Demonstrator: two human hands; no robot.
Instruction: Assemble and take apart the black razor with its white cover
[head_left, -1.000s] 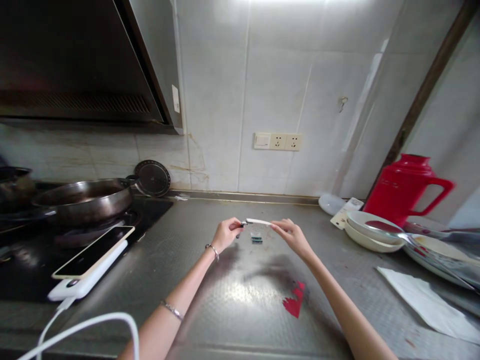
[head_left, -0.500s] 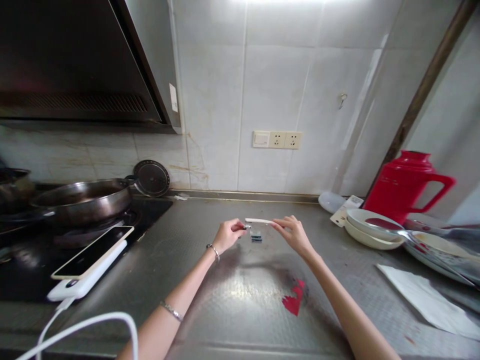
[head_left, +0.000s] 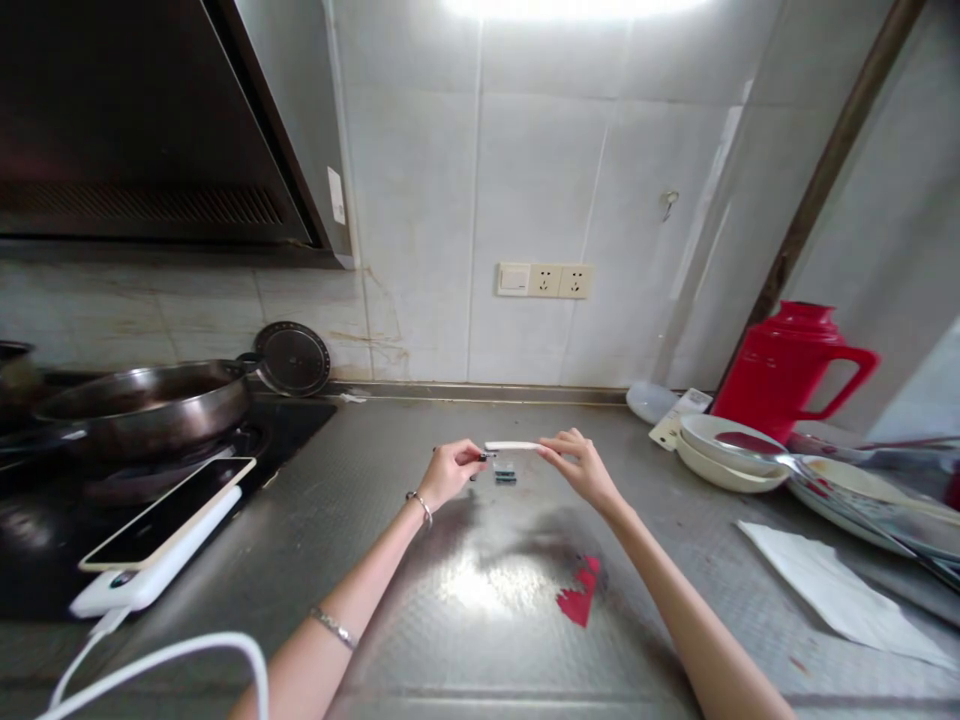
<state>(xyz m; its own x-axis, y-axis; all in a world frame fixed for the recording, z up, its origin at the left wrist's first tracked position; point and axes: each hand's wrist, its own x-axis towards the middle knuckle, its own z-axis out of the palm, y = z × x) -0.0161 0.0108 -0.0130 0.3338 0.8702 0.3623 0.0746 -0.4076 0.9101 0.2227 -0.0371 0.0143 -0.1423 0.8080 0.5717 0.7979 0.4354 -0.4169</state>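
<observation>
White stick (head_left: pixel 512 446): held about level above the table (head_left: pixel 409 650), between your two hands. Your right hand (head_left: pixel 579 466) has its grip clamped on the stick's right end. Your left hand (head_left: pixel 452 472) has its grip pinched on a small dark piece (head_left: pixel 486 456) by the left end; contact between the two, cannot tell. Greenish piece (head_left: pixel 505 474) near your left fingertips; red scrap (head_left: pixel 577 600) on the table, nearer you.

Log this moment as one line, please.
left grip: small dark item | right grip: white strip | counter: small greenish pieces, red scrap
</observation>
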